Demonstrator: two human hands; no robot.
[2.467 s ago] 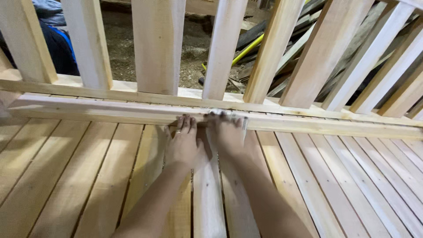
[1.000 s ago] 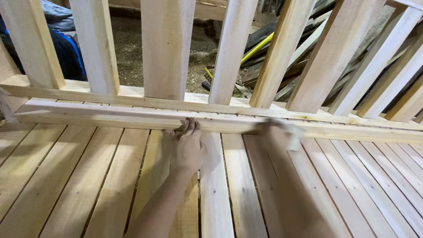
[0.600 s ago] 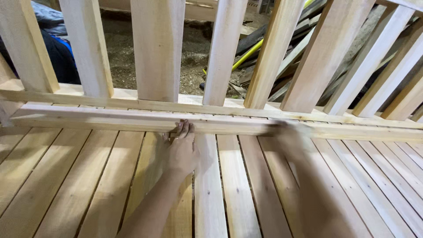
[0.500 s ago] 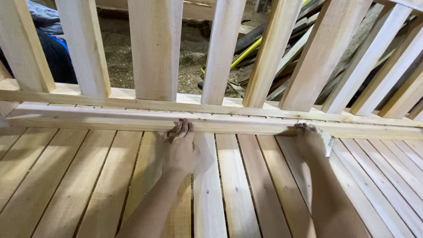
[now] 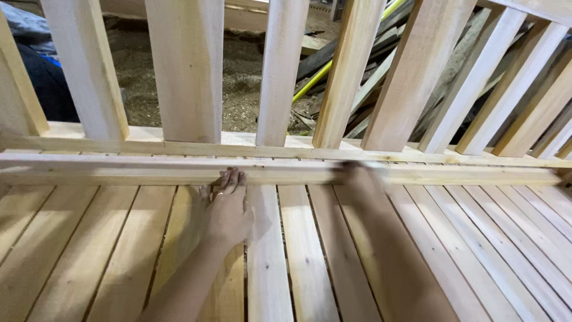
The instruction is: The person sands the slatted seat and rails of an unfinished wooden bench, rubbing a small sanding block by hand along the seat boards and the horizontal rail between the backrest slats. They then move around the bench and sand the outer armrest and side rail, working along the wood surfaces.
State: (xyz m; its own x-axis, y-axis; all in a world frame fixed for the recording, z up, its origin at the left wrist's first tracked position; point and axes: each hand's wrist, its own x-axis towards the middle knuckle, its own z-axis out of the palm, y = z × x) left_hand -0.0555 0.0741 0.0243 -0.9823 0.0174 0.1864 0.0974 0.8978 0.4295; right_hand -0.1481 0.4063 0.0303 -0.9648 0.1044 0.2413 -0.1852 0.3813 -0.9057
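I look down on a pale wooden slatted frame. A long narrow wooden strip point(image 5: 119, 170) lies crosswise over the flat slats point(image 5: 298, 250), just in front of a row of upright slats point(image 5: 187, 71). My left hand point(image 5: 226, 209) rests flat on the slats, its fingertips pressed against the strip near its middle. My right hand point(image 5: 357, 176) is blurred with motion and lies on the same strip a little to the right. Whether its fingers grip the strip or only press on it is unclear.
A lower rail point(image 5: 179, 146) carries the upright slats. Behind them lies sawdust-covered ground point(image 5: 238, 89), a pile of loose boards point(image 5: 381, 77) with a yellow rod point(image 5: 316, 80), and a person in dark blue clothing point(image 5: 36, 77) at far left.
My right hand slid out to the right along the strip, then came back leftward toward the middle. My left hand has stayed pressed on the strip.
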